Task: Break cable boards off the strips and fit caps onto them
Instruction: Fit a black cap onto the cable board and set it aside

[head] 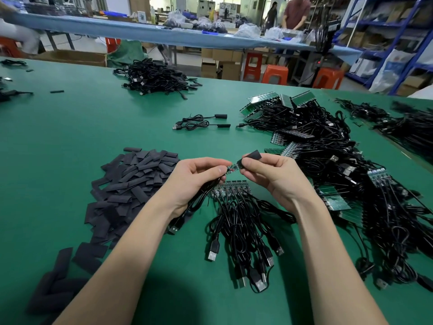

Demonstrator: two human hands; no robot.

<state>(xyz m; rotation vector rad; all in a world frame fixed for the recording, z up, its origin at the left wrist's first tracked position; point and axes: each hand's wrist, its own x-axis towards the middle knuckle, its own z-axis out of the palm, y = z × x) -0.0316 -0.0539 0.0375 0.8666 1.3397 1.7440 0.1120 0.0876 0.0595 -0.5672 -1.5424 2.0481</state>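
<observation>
My left hand (199, 177) pinches a small green cable board (232, 168) by its wired end, and the board's black cable runs down through the palm. My right hand (269, 174) pinches a flat black cap (251, 157), whose open end meets the board's free tip. Just below the hands a strip of several boards (230, 187) lies on the green table (117, 123), its USB cables (246, 242) trailing toward me. A heap of loose black caps (131, 184) lies to the left.
A big tangle of board strips with cables (328, 156) fills the right side. Two capped cables (203, 121) lie behind the hands and a pile of finished cables (157, 77) sits farther back. More caps (58, 285) lie at the near left. People stand at a distant bench.
</observation>
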